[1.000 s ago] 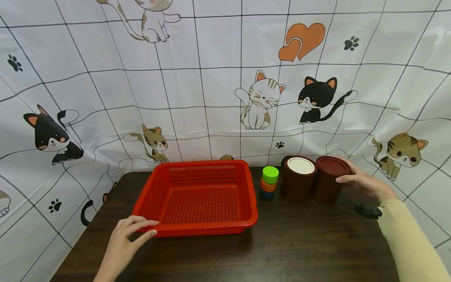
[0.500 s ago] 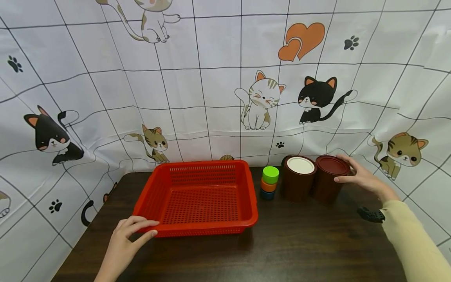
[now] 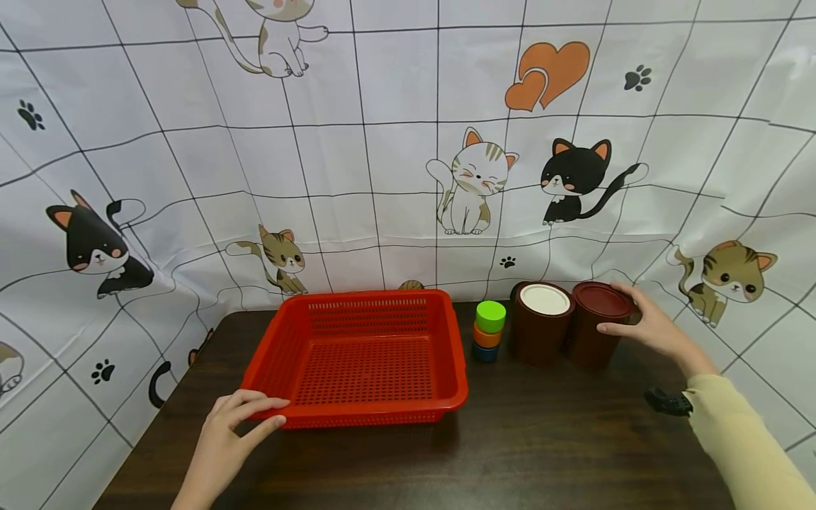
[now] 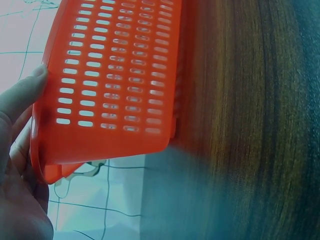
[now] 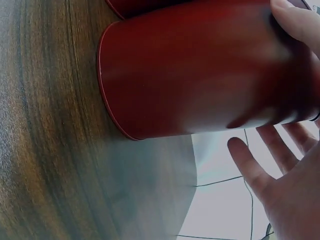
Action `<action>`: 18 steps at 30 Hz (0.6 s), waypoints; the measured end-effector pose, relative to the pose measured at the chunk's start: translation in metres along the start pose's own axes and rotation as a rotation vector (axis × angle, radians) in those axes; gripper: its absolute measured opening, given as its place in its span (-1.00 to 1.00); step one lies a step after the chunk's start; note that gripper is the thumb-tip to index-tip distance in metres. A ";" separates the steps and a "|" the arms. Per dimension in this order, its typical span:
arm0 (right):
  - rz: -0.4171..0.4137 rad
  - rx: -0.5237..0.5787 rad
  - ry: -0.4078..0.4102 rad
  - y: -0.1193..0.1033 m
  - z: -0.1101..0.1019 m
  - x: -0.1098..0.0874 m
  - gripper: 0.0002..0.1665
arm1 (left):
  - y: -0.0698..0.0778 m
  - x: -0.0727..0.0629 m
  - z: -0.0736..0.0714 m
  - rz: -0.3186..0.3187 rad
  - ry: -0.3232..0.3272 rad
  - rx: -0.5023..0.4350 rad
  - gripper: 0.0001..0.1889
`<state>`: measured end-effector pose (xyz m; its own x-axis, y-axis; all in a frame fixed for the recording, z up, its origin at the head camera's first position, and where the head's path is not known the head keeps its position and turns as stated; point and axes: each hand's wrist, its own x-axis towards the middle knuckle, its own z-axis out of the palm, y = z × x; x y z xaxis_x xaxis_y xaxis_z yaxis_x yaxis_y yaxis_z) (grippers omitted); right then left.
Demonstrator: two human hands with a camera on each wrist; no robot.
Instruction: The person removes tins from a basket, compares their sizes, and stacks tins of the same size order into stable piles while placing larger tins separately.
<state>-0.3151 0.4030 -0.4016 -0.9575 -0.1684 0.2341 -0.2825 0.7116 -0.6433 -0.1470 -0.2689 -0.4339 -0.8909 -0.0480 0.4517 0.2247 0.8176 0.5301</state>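
My left hand (image 3: 219,443) holds the near left corner of a red plastic basket (image 3: 344,411), its fingers over the rim. In the left wrist view the thumb lies on the outer side of the basket's slotted wall (image 4: 110,80). My right hand (image 3: 653,329) is at the right side of a dark red lidded canister (image 3: 589,340), high near the lid. Its thumb is in front and its fingers spread behind. In the right wrist view the little finger stands apart from the canister's smooth side (image 5: 190,75).
A second canister (image 3: 538,336) with a white round top stands just left of the lidded one. Left of it is a stack of green, orange and blue round pieces (image 3: 488,329). The dark wooden table (image 3: 542,446) meets a cat-printed sheet (image 3: 395,163) behind.
My right thumb has slid a little left across the canister's front, and the hand spreads slightly wider. The left hand, basket and canisters stay in place.
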 end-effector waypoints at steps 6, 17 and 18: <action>0.037 0.033 -0.007 -0.001 0.000 -0.003 0.16 | -0.001 0.001 0.001 0.004 -0.003 0.001 -0.71; 0.053 -0.007 -0.017 -0.003 0.001 -0.002 0.18 | -0.002 0.003 -0.004 0.059 -0.010 0.029 -0.73; 0.054 -0.007 -0.022 -0.005 0.000 -0.002 0.19 | -0.002 0.004 -0.006 0.071 -0.018 0.033 -0.72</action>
